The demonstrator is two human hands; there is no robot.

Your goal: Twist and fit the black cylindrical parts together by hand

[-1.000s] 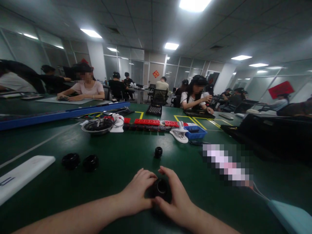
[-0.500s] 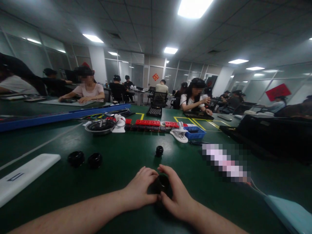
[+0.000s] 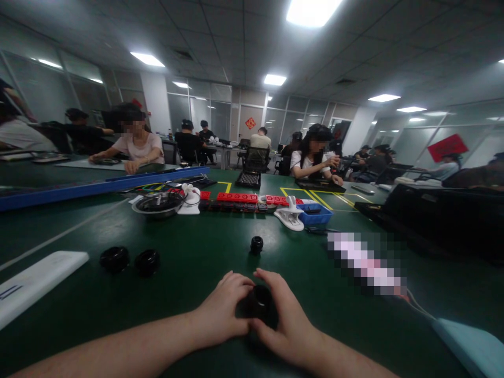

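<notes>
At the front of the green table (image 3: 197, 247), my left hand (image 3: 226, 304) curls around the left side of a glossy black round part (image 3: 262, 299) with an opening in its top. My right hand (image 3: 287, 317) wraps the same part from the right, its thumb near my left thumb. Fingers cover most of the part's sides and base. Straight ahead of my hands stands a smaller black round fitting (image 3: 256, 244). Two black ring-like parts, one at the far left (image 3: 114, 259) and one beside it (image 3: 147, 261), lie on the table.
A white slab (image 3: 43, 278) lies at left, a light blue object (image 3: 468, 341) at lower right. Farther back are a metal bowl (image 3: 157, 211), a red strip (image 3: 238, 197), a white clip (image 3: 290, 216) and a blue tray (image 3: 315, 214). Co-workers sit beyond.
My hands stay around the black part, which sits slightly farther left in view; the right thumb has shifted left too. The view has moved a little. A co-worker at left has moved an arm.
</notes>
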